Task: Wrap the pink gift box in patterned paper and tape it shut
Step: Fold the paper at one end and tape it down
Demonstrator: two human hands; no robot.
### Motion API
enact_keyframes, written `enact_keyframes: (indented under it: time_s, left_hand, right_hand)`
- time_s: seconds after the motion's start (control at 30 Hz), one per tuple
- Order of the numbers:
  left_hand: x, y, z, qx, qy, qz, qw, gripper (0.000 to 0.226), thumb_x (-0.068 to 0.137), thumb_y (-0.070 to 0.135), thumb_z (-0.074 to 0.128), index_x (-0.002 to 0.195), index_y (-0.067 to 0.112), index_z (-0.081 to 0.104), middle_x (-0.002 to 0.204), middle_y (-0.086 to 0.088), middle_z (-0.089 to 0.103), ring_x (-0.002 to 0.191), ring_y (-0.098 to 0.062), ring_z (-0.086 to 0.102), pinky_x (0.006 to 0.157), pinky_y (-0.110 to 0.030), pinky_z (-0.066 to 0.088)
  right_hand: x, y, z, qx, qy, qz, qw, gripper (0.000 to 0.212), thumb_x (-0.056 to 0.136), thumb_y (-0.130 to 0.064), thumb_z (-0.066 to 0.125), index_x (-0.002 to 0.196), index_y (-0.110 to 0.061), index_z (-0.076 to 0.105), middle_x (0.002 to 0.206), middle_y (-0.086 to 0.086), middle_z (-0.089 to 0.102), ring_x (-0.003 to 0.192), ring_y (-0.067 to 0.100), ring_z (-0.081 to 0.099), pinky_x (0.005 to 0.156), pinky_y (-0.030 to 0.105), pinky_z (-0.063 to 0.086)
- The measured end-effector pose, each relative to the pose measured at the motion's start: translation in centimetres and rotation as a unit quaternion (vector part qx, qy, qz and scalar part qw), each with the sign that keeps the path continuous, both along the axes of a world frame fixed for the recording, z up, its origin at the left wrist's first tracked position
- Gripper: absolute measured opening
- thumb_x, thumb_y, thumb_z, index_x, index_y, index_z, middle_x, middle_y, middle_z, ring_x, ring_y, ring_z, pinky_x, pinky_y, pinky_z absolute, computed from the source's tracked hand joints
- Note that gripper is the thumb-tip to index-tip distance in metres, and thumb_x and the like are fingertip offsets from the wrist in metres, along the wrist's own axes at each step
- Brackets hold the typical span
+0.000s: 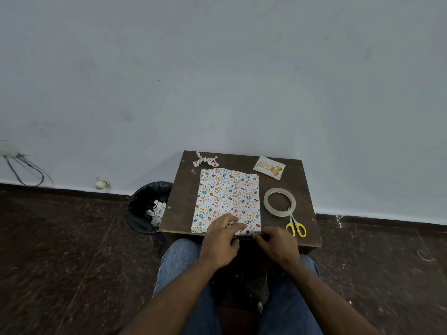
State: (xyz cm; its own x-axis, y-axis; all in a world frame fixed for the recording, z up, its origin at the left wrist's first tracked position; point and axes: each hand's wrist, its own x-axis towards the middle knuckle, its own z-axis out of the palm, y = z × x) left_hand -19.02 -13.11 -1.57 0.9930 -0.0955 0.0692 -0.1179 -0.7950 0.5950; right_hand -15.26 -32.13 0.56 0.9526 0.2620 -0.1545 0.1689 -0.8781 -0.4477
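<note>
Box: we see the wrapped box [228, 200] on the desk [181, 209], centre-left.
Tape roll [279, 202]: right of box.
Scissors [295, 224]: just before the roll.
Card [269, 167]: behind the roll.
Bin [148, 206]: on floor, left of desk.

gift box [227, 197]: pink surface fully covered by paper.
right hand [278, 245]: fingertips curled at near edge; grip indiscernible.
card [269, 167]: gold lettering too small to read.

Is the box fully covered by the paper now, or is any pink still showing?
Covered, as far as visible: the wrapped box shows only patterned paper on top. The near edge is hidden under the left hand and right hand, so cannot tell there.
</note>
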Motion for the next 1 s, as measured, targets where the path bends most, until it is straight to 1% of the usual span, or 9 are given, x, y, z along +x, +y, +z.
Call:
enact_keyframes:
  time_s: [0.1,0.23,0.33,0.4,0.5,0.57,0.67,0.73,1.0]
  left_hand:
    - [0.1,0.0,0.0,-0.005,0.003,0.000,1.000,0.048,0.083,0.017,0.066,0.128,0.031,0.062,0.135,0.009,0.048,0.137,-0.014,0.034,0.114,-0.034,0.028]
    - [0.0,0.1,0.0,-0.004,0.005,-0.001,1.000,0.048,0.083,0.016,0.066,0.128,0.031,0.062,0.135,0.010,0.047,0.137,-0.013,0.033,0.115,-0.034,0.027]
    - [0.0,0.0,0.1,-0.004,0.004,-0.002,1.000,0.048,0.083,0.016,0.066,0.128,0.031,0.062,0.135,0.010,0.047,0.137,-0.013,0.033,0.114,-0.033,0.027]
    - [0.0,0.0,0.1,-0.005,0.004,-0.001,1.000,0.047,0.083,0.016,0.066,0.128,0.031,0.062,0.134,0.010,0.048,0.137,-0.013,0.033,0.114,-0.033,0.027]
    - [-0.1,0.0,0.1,-0.009,0.004,0.001,1.000,0.047,0.083,0.016,0.066,0.127,0.031,0.062,0.134,0.010,0.048,0.137,-0.014,0.034,0.113,-0.034,0.028]
    - [-0.1,0.0,0.2,-0.009,0.006,0.000,1.000,0.047,0.083,0.016,0.066,0.128,0.031,0.062,0.134,0.010,0.047,0.137,-0.013,0.033,0.113,-0.033,0.027]
    - [-0.1,0.0,0.3,-0.007,0.008,-0.001,1.000,0.047,0.084,0.016,0.065,0.129,0.031,0.061,0.135,0.010,0.047,0.138,-0.013,0.032,0.113,-0.031,0.025]
    - [-0.1,0.0,0.3,-0.008,0.009,0.000,1.000,0.047,0.084,0.015,0.065,0.129,0.030,0.061,0.135,0.010,0.047,0.138,-0.014,0.032,0.113,-0.031,0.025]
    - [-0.1,0.0,0.3,-0.011,0.009,0.000,1.000,0.051,0.081,0.010,0.064,0.128,0.030,0.062,0.135,0.010,0.047,0.137,-0.013,0.033,0.115,-0.035,0.028]
  right_hand:
    - [0.0,0.1,0.0,0.000,0.008,-0.007,1.000,0.023,0.094,-0.044,0.059,0.077,-0.029,0.061,0.072,-0.014,0.056,0.069,0.005,0.052,0.053,0.023,0.033]
    - [-0.3,-0.1,-0.6,0.019,0.012,-0.027,0.999,0.027,0.094,-0.047,0.059,0.082,-0.024,0.069,0.075,-0.011,0.063,0.071,0.007,0.058,0.061,0.030,0.047]
    - [-0.9,-0.2,-0.9,0.027,0.014,-0.023,0.999,0.024,0.093,-0.046,0.060,0.083,-0.025,0.070,0.074,-0.010,0.063,0.072,0.009,0.059,0.064,0.033,0.050]
    - [-1.1,-0.3,-1.1,0.025,0.015,-0.011,1.000,0.025,0.092,-0.046,0.061,0.081,-0.025,0.068,0.071,-0.011,0.061,0.070,0.009,0.059,0.063,0.033,0.049]
    - [-1.0,-0.6,-1.1,0.024,0.005,0.002,1.000,0.024,0.093,-0.045,0.062,0.082,-0.025,0.068,0.071,-0.012,0.058,0.069,0.007,0.055,0.057,0.024,0.040]
    - [-0.8,-0.5,-0.9,0.021,0.002,0.013,1.000,0.021,0.094,-0.043,0.060,0.087,-0.025,0.069,0.076,-0.013,0.059,0.071,0.004,0.054,0.057,0.021,0.038]
    - [-0.4,-0.3,-0.8,0.015,-0.005,0.001,1.000,0.023,0.095,-0.044,0.059,0.087,-0.024,0.069,0.079,-0.011,0.063,0.074,0.007,0.057,0.063,0.029,0.048]
    - [-0.3,-0.1,-0.7,0.007,-0.008,-0.010,1.000,0.024,0.094,-0.045,0.059,0.085,-0.024,0.069,0.077,-0.011,0.061,0.074,0.007,0.057,0.065,0.031,0.049]
    - [-0.2,0.0,-0.6,0.002,0.001,-0.031,1.000,0.026,0.092,-0.048,0.061,0.073,-0.030,0.058,0.069,-0.013,0.054,0.070,0.006,0.053,0.055,0.025,0.036]
